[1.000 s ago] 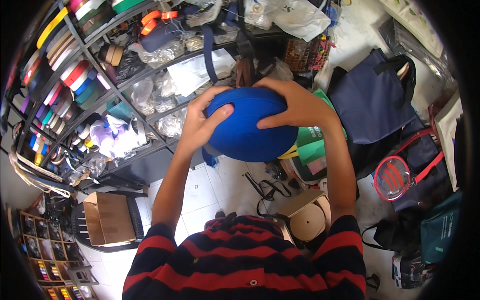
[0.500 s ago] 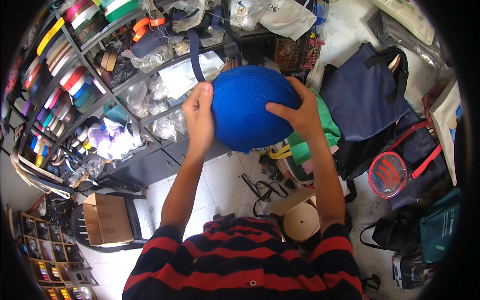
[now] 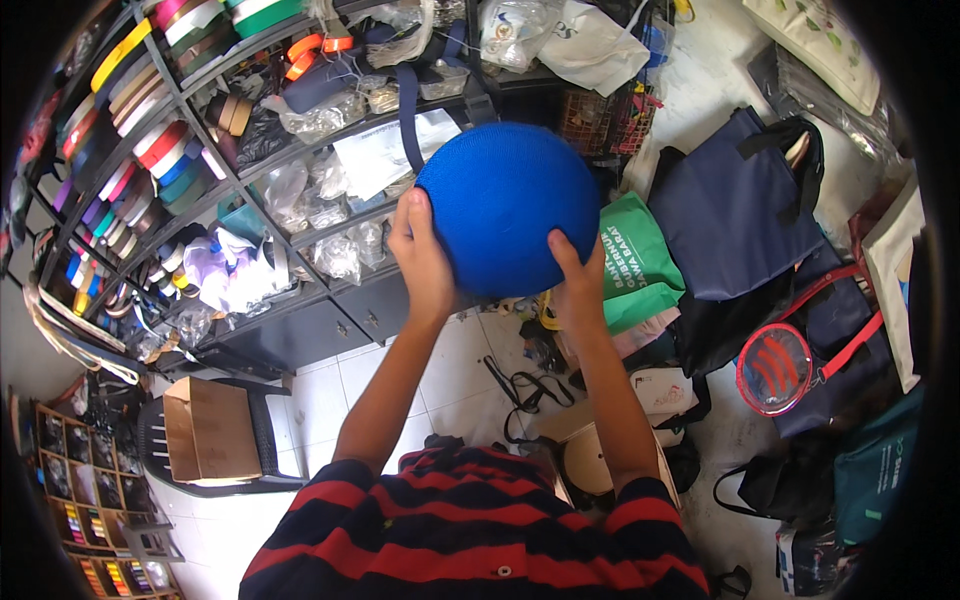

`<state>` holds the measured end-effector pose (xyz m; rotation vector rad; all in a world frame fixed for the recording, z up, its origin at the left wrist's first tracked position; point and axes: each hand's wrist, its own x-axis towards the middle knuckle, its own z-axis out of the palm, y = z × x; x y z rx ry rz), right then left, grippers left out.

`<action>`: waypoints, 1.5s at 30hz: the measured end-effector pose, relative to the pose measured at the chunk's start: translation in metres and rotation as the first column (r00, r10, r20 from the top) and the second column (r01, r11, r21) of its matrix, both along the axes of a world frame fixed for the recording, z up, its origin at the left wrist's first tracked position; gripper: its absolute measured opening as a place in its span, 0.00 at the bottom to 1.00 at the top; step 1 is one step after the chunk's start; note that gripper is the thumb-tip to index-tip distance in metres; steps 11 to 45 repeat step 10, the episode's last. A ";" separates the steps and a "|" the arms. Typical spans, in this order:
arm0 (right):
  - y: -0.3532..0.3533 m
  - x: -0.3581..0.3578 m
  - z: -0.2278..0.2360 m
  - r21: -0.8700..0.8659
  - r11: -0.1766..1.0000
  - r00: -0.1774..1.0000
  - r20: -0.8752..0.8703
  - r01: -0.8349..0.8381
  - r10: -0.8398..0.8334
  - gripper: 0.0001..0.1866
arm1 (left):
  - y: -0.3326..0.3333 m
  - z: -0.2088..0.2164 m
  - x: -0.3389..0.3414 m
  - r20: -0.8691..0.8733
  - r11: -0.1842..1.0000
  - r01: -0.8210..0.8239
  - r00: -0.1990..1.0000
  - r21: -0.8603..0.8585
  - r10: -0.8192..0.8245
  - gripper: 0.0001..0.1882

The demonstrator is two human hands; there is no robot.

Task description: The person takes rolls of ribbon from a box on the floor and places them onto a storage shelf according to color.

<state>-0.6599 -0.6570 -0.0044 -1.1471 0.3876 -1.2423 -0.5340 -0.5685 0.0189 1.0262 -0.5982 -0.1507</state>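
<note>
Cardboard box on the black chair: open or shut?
Open. The cardboard box on the black chair has its flaps spread, inner walls showing; contents cannot be told.

Ball [image 3: 507, 208] between my left hand [image 3: 425, 262] and right hand [image 3: 578, 285], raised in front of the shelf [image 3: 250, 190]. Bags [image 3: 735, 210] lie to my right; a box [image 3: 207, 430] sits on a chair [image 3: 255, 445] to my left.

A white tiled floor [image 3: 330, 400] lies below. On the left stands a dark metal shelf [image 3: 200, 130] full of ribbon rolls [image 3: 160, 160]. Near it, a cardboard box [image 3: 210, 430] rests on a black plastic chair [image 3: 255, 450].
</note>
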 end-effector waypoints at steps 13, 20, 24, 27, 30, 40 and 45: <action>0.018 0.067 0.001 -0.016 0.969 0.963 -0.120 -0.247 0.243 0.25 | 0.068 -0.006 0.050 0.123 0.955 -0.243 0.967 0.170 0.224 0.19; 0.018 0.067 0.001 -0.016 0.969 0.963 -0.120 -0.247 0.243 0.25 | 0.068 -0.006 0.050 0.123 0.955 -0.243 0.967 0.170 0.224 0.19; 0.018 0.067 0.001 -0.016 0.969 0.963 -0.120 -0.247 0.243 0.25 | 0.068 -0.006 0.050 0.123 0.955 -0.243 0.967 0.170 0.224 0.19; 0.018 0.067 0.001 -0.016 0.969 0.963 -0.120 -0.247 0.243 0.25 | 0.068 -0.006 0.050 0.123 0.955 -0.243 0.967 0.170 0.224 0.19; 0.018 0.067 0.001 -0.016 0.969 0.963 -0.120 -0.247 0.243 0.25 | 0.068 -0.006 0.050 0.123 0.955 -0.243 0.967 0.170 0.224 0.19; 0.018 0.067 0.001 -0.016 0.969 0.963 -0.120 -0.247 0.243 0.25 | 0.068 -0.006 0.050 0.123 0.955 -0.243 0.967 0.170 0.224 0.19; 0.018 0.067 0.001 -0.016 0.969 0.963 -0.120 -0.247 0.243 0.25 | 0.068 -0.006 0.050 0.123 0.955 -0.243 0.967 0.170 0.224 0.19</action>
